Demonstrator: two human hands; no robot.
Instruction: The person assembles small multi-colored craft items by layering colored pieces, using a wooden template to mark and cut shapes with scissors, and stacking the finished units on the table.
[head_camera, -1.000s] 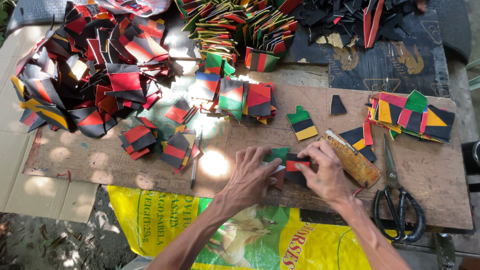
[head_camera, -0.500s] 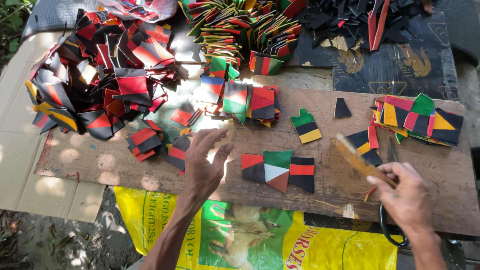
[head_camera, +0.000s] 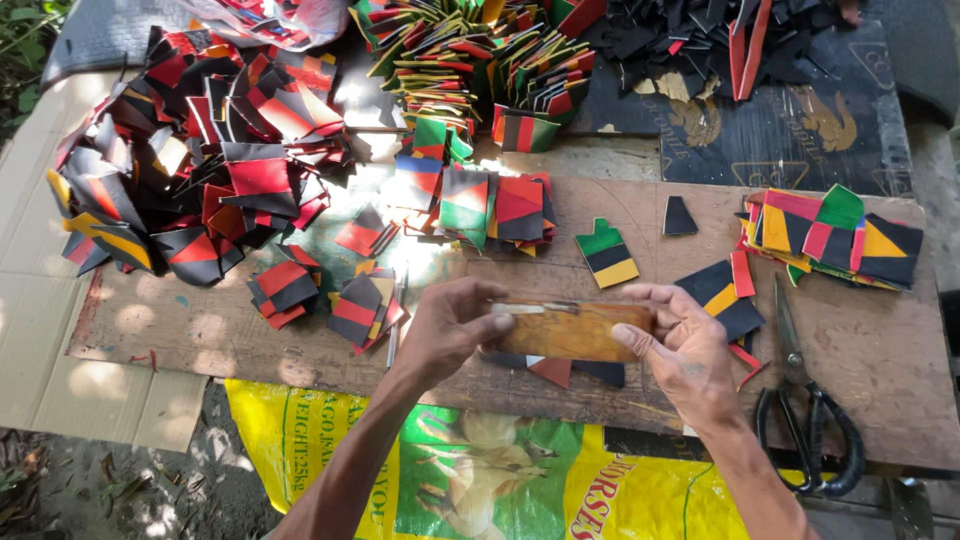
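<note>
My left hand (head_camera: 452, 330) and my right hand (head_camera: 680, 345) hold the two ends of a flat brown wooden block (head_camera: 572, 331), lying crosswise just above the wooden board (head_camera: 200, 330). Under the block lies a joined patch of red, black and white pieces (head_camera: 560, 371), mostly hidden by it. A green, black and yellow piece (head_camera: 609, 253) lies on the board just beyond the block.
Black scissors (head_camera: 808, 420) lie at the board's right front. Heaps of coloured pieces sit at back left (head_camera: 210, 170), back centre (head_camera: 480, 60) and right (head_camera: 830, 235). Small stacks (head_camera: 290, 285) lie left of my hands. A yellow sack (head_camera: 500, 480) hangs below the board.
My right hand picked up the wooden block from the right and brought it over the joined patch. My left hand came back from the left and took the block's other end.
</note>
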